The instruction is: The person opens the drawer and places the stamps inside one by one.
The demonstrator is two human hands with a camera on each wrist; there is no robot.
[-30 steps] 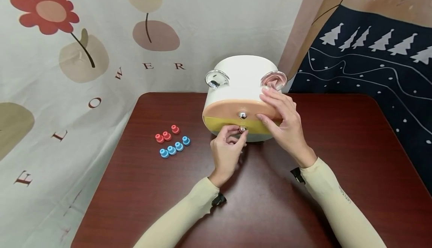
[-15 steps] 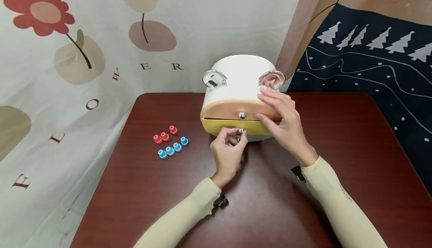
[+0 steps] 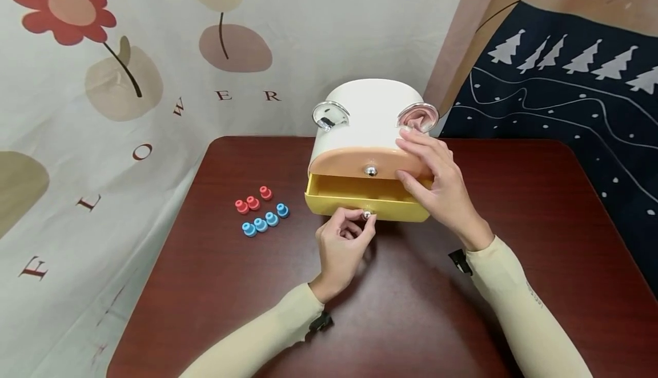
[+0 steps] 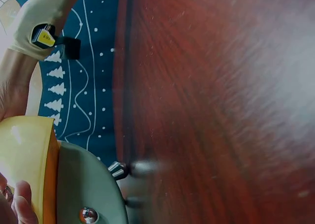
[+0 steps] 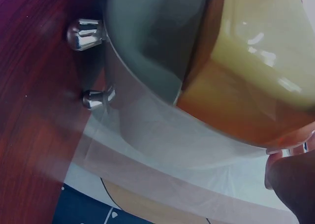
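Note:
A small white drawer cabinet (image 3: 367, 109) with shiny ear-shaped pieces stands at the back of the table. Its yellow drawer (image 3: 336, 204) is pulled partway out, and the inside I can see is bare. Between thumb and fingertips, my left hand (image 3: 341, 246) pinches that drawer's silver knob (image 3: 366, 214). My right hand (image 3: 444, 189) rests on the cabinet's right front, fingers on top below the ear, thumb against the peach drawer (image 3: 336, 163), which is closed. Underneath, the grey-green bottom drawer (image 4: 81, 179) shows in the left wrist view, also closed.
Left of the cabinet lie several small pegs on the dark red table (image 3: 411, 315): a row of red pegs (image 3: 253, 203) behind a row of blue pegs (image 3: 260, 225). Silver feet (image 5: 86, 34) hold the cabinet up. A flower-print cloth (image 3: 169, 41) hangs close behind.
The yellow drawer has slid out toward me, its knob still pinched by my left hand, which moved with it. My right hand has stayed on the cabinet.

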